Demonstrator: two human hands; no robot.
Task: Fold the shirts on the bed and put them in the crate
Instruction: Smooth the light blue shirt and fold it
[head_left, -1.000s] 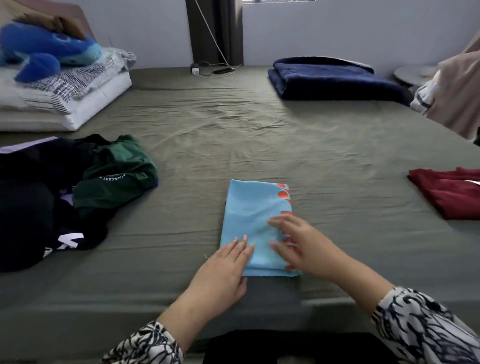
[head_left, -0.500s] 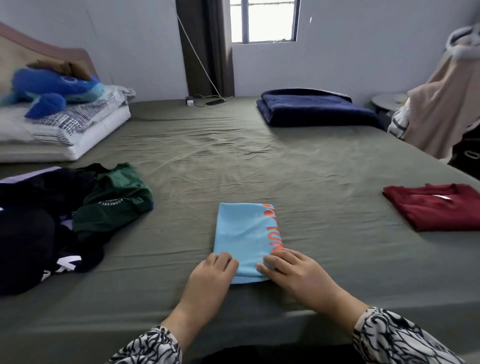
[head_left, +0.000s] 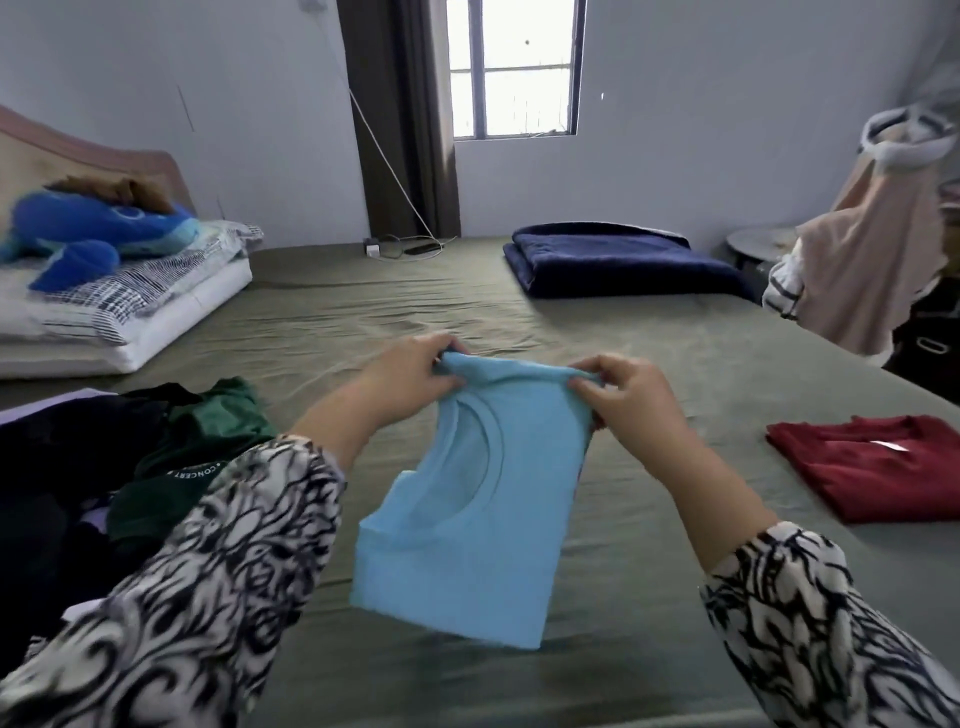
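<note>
One light blue shirt (head_left: 470, 525), one red shirt (head_left: 878, 465), one green shirt (head_left: 208, 447), one navy blanket (head_left: 618, 260), two hands (head_left: 410, 376).

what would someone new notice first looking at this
The light blue shirt at centre, lifted off the bed and hanging folded, pinched at its top edge by the left hand and right hand. Next, the dark red shirt lying folded on the right, and the heap of dark and green clothes on the left.

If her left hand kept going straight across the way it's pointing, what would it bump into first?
Probably the right hand: the left hand points across the held light blue shirt toward it, each pinching a top corner. Depth is hard to judge.
</note>
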